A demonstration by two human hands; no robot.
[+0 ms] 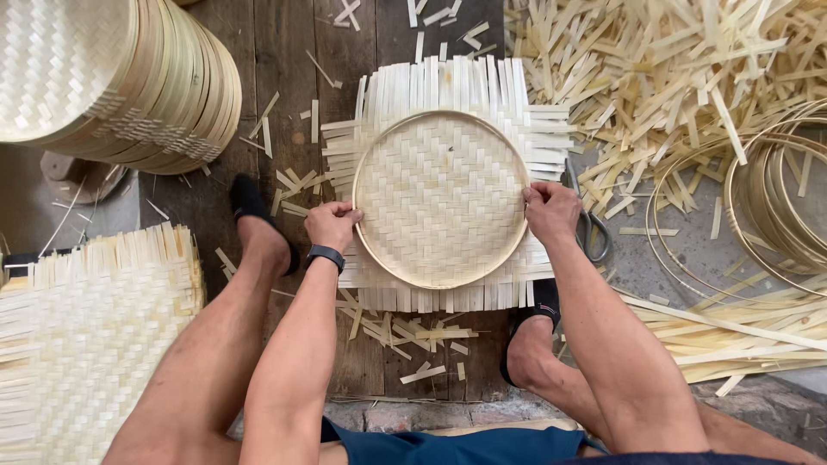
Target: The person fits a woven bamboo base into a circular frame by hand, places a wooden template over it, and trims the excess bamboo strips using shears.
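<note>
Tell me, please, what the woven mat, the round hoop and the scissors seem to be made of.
Woven mat: pale flat strips, probably bamboo, unfinished and matte. Round hoop: a thin bent strip, likely bamboo too, smooth. Scissors: grey metal, by their dull sheen.

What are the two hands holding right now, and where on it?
Both grip the round bamboo hoop pressed onto the square woven mat: left hand at its left rim, right hand at its right rim.

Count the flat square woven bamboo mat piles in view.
2: one flat square woven bamboo mat under the round bamboo hoop at centre; one pile of woven mats at lower left. More may be hidden.
</note>
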